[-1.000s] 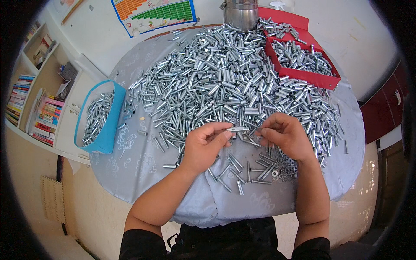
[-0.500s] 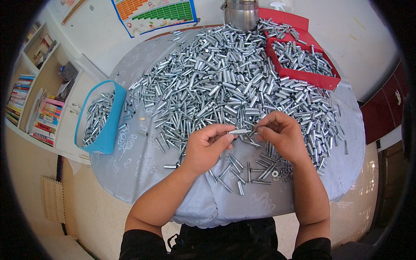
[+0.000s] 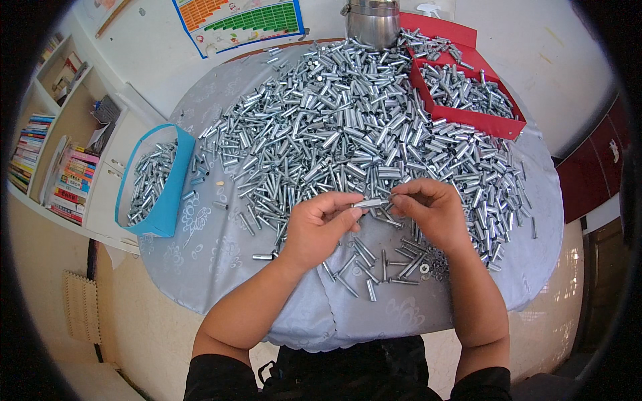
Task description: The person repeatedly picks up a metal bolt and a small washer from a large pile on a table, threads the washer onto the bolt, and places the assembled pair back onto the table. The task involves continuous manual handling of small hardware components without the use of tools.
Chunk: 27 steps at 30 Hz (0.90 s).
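Note:
Above the near part of the table, my left hand [image 3: 324,224] pinches a silver expansion bolt [image 3: 370,202] between thumb and fingers, its sleeve lying nearly level and pointing right. At the bolt's right end, the thumb and forefinger of my right hand [image 3: 428,208] are closed together; whatever small part they grip is mostly hidden. Below the hands lie several loose bolts [image 3: 384,266] and a small heap of washers [image 3: 439,265], next to my right wrist. Just beyond both hands spreads a large pile of metal sleeves and bolts [image 3: 328,127].
A blue box [image 3: 175,194] of metal pieces stands at the left table edge. At the back right is an open red box [image 3: 475,119] filled with more, beside a steel canister [image 3: 373,25]. A grey patterned cloth [image 3: 221,267] covers the round table.
My right hand has shifted slightly down and left, bringing its fingertips against the bolt's end. The left hand keeps its hold and has barely moved.

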{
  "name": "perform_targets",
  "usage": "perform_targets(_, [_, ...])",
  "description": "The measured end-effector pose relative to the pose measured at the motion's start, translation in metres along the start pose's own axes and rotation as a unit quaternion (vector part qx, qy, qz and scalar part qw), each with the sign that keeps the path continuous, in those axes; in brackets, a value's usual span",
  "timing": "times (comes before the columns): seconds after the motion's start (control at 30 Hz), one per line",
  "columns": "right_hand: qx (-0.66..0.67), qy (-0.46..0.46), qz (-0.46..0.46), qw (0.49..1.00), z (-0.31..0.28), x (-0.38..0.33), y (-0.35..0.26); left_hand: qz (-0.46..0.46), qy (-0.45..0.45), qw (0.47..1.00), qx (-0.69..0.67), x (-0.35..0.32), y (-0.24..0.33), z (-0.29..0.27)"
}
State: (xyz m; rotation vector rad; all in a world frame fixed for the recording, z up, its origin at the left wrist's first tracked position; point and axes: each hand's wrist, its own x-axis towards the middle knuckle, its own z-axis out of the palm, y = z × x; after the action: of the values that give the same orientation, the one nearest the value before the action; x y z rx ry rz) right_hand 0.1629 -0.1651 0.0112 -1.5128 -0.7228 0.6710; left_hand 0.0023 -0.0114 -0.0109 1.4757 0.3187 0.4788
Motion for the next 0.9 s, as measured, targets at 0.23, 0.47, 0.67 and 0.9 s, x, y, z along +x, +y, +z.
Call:
perform_targets(0.23, [-0.071,0.019,-0.037,0.997,0.002,-0.001,0.004,0.001,0.010,1.000,-0.001,0.000,0.000,0.000])
perform_targets(0.47, [-0.057,-0.009,-0.021,0.998,0.004,-0.004,-0.003,0.002,0.011,1.000,-0.002,0.000,-0.001,-0.001])
perform_targets(0.67, [-0.011,-0.037,-0.045,0.998,0.004,-0.003,-0.001,-0.003,0.012,1.000,-0.004,-0.001,0.002,0.001])
perform_targets(0.9, [0.033,-0.064,-0.021,0.997,0.003,-0.003,-0.005,-0.007,0.004,1.000,-0.024,0.001,0.001,0.000])
